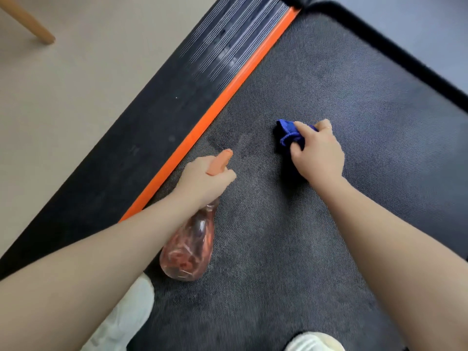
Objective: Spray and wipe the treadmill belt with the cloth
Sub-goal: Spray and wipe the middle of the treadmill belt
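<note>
The dark textured treadmill belt (316,84) fills the middle of the head view. My left hand (205,181) grips the neck of a clear orange-tinted spray bottle (188,249), whose orange nozzle (220,162) points forward over the belt near the orange strip. My right hand (316,153) presses a bunched blue cloth (287,138) down on the belt, further ahead and to the right. Part of the cloth is hidden under my fingers.
An orange strip (228,97) separates the belt from the black ribbed side rail (152,122) on the left. Beige floor (63,97) lies beyond it, with a wooden furniture leg (27,21) at top left. My white shoes (124,323) show at the bottom.
</note>
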Available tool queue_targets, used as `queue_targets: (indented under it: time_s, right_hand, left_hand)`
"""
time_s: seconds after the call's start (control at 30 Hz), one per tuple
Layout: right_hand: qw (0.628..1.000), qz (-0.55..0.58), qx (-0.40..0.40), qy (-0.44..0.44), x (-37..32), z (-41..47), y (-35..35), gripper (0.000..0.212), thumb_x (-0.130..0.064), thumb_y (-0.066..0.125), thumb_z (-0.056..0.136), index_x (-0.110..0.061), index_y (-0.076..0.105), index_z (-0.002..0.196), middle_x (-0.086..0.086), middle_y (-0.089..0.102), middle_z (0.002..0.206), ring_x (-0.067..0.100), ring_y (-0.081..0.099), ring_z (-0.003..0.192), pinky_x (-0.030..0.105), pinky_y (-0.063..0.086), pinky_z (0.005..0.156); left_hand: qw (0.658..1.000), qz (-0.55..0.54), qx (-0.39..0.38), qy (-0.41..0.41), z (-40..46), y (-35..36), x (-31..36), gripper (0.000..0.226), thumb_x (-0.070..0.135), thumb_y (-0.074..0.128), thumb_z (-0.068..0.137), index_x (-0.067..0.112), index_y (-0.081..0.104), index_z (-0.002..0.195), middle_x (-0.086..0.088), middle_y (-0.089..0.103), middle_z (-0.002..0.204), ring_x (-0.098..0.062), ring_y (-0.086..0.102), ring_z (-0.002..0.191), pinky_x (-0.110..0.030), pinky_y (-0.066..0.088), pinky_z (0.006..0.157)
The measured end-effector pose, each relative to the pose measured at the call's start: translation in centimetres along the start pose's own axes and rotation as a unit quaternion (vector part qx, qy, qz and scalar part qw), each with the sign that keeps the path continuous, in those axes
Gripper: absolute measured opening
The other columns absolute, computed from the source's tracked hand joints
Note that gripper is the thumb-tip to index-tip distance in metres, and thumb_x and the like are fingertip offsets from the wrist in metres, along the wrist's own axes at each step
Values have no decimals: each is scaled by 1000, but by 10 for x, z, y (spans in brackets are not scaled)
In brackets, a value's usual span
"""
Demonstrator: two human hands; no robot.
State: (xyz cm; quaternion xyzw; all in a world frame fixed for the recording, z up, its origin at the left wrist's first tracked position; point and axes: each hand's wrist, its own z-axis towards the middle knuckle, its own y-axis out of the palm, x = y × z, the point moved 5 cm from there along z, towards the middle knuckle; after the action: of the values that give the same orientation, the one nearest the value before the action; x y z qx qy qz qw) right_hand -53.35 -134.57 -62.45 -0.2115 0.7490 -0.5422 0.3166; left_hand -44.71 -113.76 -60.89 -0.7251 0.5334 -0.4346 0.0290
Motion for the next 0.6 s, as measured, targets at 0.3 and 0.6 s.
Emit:
queue_targets:
  time_s: [0.3,0.6]
  right_hand:
    - [998,14,15,63,4,-11,5,38,-29,51,88,-28,53,125,12,41,122,33,54,91,33,37,68]
    - [951,-107,-22,-288,-67,-15,26,33,-19,72,68,-17,66,100,19,55,89,32,56,57,32,37,49]
  left_hand:
    - [1000,20,-8,16,-7,14,6,27,20,55,83,11,40,63,1,40,59,-16,36,54,-28,25,51]
    - [996,30,72,38,11,-28,-1,25,20,58,81,-4,58,74,-8,52,66,-21,47,63,-33,36,58]
